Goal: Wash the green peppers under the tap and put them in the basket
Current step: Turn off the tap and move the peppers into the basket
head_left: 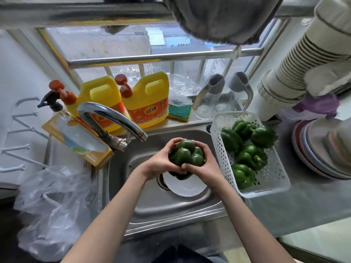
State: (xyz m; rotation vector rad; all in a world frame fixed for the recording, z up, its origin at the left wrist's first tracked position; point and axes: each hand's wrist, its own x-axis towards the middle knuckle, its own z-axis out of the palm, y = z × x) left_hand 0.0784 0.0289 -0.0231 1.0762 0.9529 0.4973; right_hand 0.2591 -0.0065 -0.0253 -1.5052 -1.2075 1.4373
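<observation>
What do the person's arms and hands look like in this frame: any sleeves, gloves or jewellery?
Both forearms are bare as far as the frame shows, with no sleeves in view. The left hand and right hand wear no gloves. No rings, watch or wristband can be seen on the fingers or wrists.

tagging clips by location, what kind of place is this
Most likely a home kitchen sink area: a steel sink with a tap, dish soap jugs on the window ledge, and stacked plates.

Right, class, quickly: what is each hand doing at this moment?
Left hand: fingers curled round the green pepper, holding it over the sink.
Right hand: also curled round the same pepper, gripping it from the other side.
</observation>
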